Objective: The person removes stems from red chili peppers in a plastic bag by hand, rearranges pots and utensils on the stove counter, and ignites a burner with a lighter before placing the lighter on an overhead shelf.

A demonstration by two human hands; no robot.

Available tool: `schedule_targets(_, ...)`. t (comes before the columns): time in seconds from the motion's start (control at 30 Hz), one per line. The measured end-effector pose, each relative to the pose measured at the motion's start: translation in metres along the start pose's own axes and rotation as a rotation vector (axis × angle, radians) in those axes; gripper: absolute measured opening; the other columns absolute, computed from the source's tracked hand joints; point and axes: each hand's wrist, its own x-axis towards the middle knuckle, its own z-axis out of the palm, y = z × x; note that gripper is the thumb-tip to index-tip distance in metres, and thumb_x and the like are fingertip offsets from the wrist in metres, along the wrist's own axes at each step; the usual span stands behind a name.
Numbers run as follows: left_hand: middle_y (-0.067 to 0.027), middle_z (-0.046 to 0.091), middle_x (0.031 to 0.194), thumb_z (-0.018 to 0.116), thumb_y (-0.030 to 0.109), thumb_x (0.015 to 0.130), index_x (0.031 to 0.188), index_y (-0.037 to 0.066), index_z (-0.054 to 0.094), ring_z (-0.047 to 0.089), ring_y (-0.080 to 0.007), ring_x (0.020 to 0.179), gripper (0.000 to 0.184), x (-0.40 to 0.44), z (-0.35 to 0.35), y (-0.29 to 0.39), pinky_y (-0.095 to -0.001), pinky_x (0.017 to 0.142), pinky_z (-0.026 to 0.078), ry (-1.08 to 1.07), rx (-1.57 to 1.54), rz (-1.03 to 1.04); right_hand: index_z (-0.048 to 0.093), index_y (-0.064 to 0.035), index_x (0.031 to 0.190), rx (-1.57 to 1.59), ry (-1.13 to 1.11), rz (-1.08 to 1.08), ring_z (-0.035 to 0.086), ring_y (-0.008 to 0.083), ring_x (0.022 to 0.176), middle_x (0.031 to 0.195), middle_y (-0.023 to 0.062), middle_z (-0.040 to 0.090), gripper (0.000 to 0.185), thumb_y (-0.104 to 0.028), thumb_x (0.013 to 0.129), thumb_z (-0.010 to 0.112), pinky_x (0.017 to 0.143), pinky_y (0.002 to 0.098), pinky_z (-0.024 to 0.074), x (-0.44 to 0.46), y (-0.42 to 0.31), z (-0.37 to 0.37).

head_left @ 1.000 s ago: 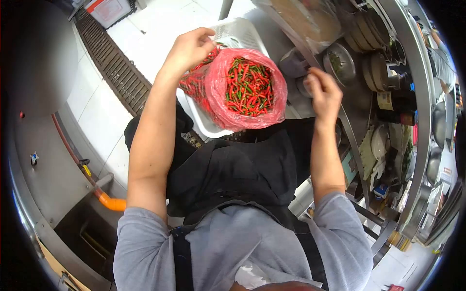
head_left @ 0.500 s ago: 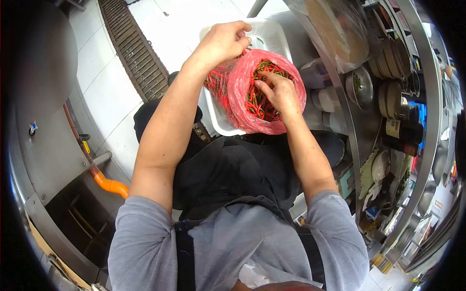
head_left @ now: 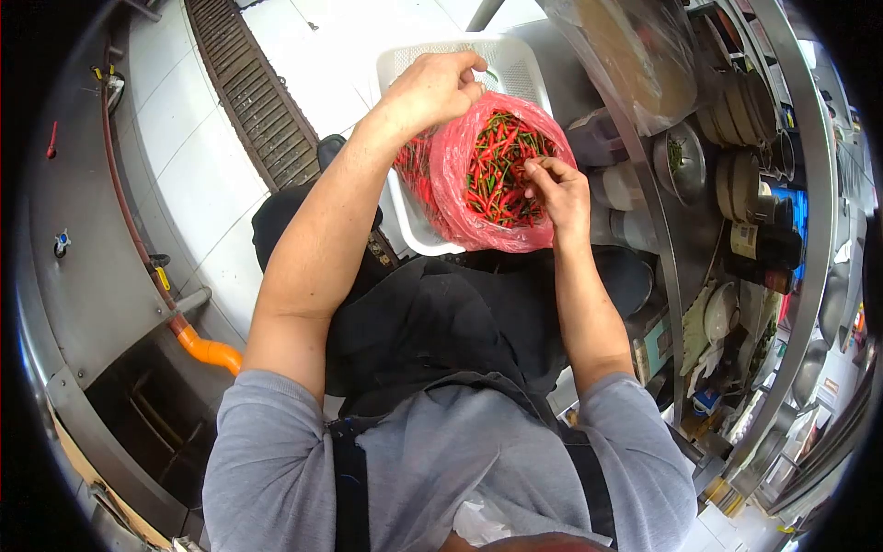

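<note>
A pink plastic bag stands with its mouth wide, full of small red chili peppers with green stems. It rests in a white plastic basket with perforated sides. My left hand is by the bag's far left rim, over the basket, its fingers curled in; what they hold, if anything, is hidden. Over the right side of the bag's mouth, my right hand has thumb and fingertips pinched together, with a bit of red chili pepper showing at them.
A steel shelf with bowls and containers runs along the right. A metal bowl holds something green. On the left are a steel unit, an orange pipe and a floor drain grate in white tiles.
My right hand has drawn back from the middle of the chili peppers to the bag's right side, its fingers now pinched. My left hand has shifted slightly right and nearer the bag.
</note>
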Motion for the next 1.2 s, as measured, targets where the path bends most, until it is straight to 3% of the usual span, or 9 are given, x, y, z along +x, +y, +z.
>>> schedule_targets(0.17, -0.0113, 0.069, 0.084, 0.063, 0.018, 0.085, 0.112, 0.004, 0.065, 0.068, -0.0218, 0.08, 0.03, -0.002, 0.014, -0.001, -0.0343, 0.076, 0.054, -0.016, -0.001, 0.041, 0.069, -0.0013, 0.094, 0.099, 0.062, -0.07, 0.057, 0.0039, 0.056, 0.072, 0.0009, 0.066, 0.017, -0.018, 0.091, 0.065, 0.048, 0.0195, 0.0401, -0.004, 0.006, -0.001)
schedule_targets(0.33, -0.0165, 0.07, 0.089, 0.062, 0.028, 0.084, 0.096, 0.007, 0.07, 0.067, -0.0354, 0.085, 0.025, -0.007, 0.039, 0.014, -0.0444, 0.078, 0.053, -0.35, 0.283, 0.04, 0.069, -0.0016, 0.089, 0.083, 0.021, -0.079, 0.059, 0.0049, 0.057, 0.074, 0.0008, 0.067, 0.019, -0.02, 0.092, 0.064, 0.047, 0.0203, 0.0411, -0.003, 0.0, 0.001)
schedule_targets(0.4, -0.0189, 0.069, 0.09, 0.064, 0.027, 0.081, 0.094, 0.006, 0.071, 0.067, -0.0355, 0.087, 0.025, -0.02, 0.047, 0.033, -0.0468, 0.079, 0.053, -0.355, 0.49, -0.109, 0.069, -0.0022, 0.087, 0.128, 0.037, -0.093, 0.059, 0.0054, 0.056, 0.075, 0.0006, 0.067, 0.02, -0.02, 0.093, 0.063, 0.047, 0.0206, 0.0412, -0.003, 0.001, 0.004)
schedule_targets(0.57, -0.0187, 0.069, 0.087, 0.064, 0.028, 0.081, 0.089, 0.005, 0.07, 0.067, -0.0355, 0.087, 0.025, -0.012, 0.075, 0.011, -0.0474, 0.078, 0.054, -0.332, 0.49, -0.1, 0.068, 0.0018, 0.095, 0.222, 0.057, -0.02, 0.061, 0.0086, 0.058, 0.08, 0.0054, 0.068, 0.018, -0.015, 0.092, 0.064, 0.048, 0.0204, 0.0426, -0.016, 0.002, 0.006)
schedule_targets(0.67, -0.0166, 0.069, 0.081, 0.065, 0.026, 0.081, 0.087, 0.004, 0.069, 0.068, -0.0322, 0.082, 0.023, -0.007, 0.059, 0.017, -0.0442, 0.075, 0.054, -0.269, 0.363, -0.042, 0.068, 0.0023, 0.097, 0.224, 0.022, -0.045, 0.061, 0.0086, 0.058, 0.082, 0.0059, 0.068, 0.018, -0.014, 0.091, 0.064, 0.047, 0.0199, 0.0425, -0.022, 0.007, 0.003)
schedule_targets(0.77, -0.007, 0.066, 0.069, 0.066, 0.018, 0.083, 0.085, 0.004, 0.064, 0.064, -0.0147, 0.062, 0.014, 0.002, 0.043, 0.02, -0.0265, 0.055, 0.049, -0.337, -0.205, -0.297, 0.067, 0.0036, 0.098, 0.269, 0.029, -0.034, 0.061, 0.0087, 0.059, 0.083, 0.0066, 0.068, 0.017, -0.012, 0.091, 0.064, 0.048, 0.0198, 0.0426, -0.025, 0.005, 0.004)
schedule_targets(0.8, -0.007, 0.066, 0.069, 0.066, 0.018, 0.083, 0.085, 0.004, 0.064, 0.064, -0.0147, 0.062, 0.014, 0.003, 0.039, 0.022, -0.0265, 0.055, 0.049, -0.332, -0.198, -0.291, 0.067, 0.0036, 0.098, 0.273, 0.028, -0.043, 0.061, 0.0087, 0.059, 0.083, 0.0066, 0.068, 0.017, -0.012, 0.091, 0.064, 0.048, 0.0198, 0.0426, -0.025, 0.0, 0.005)
schedule_targets(0.87, -0.0024, 0.064, 0.07, 0.064, 0.015, 0.086, 0.089, 0.006, 0.061, 0.063, -0.0101, 0.06, 0.01, -0.003, 0.035, 0.023, -0.0204, 0.048, 0.041, -0.408, -0.735, -0.361, 0.067, 0.004, 0.098, 0.291, 0.041, -0.079, 0.061, 0.0093, 0.06, 0.083, 0.0066, 0.068, 0.017, -0.011, 0.091, 0.064, 0.049, 0.02, 0.0431, -0.027, -0.009, 0.01)
schedule_targets(1.2, 0.0003, 0.064, 0.08, 0.065, 0.011, 0.086, 0.095, 0.008, 0.062, 0.062, -0.0076, 0.068, 0.01, -0.012, 0.032, 0.034, -0.0197, 0.051, 0.038, -0.482, -0.738, -0.314, 0.068, 0.0027, 0.101, 0.379, -0.029, -0.1, 0.062, 0.009, 0.061, 0.083, 0.0059, 0.069, 0.02, -0.015, 0.094, 0.061, 0.05, 0.0206, 0.0441, -0.034, -0.028, 0.023)
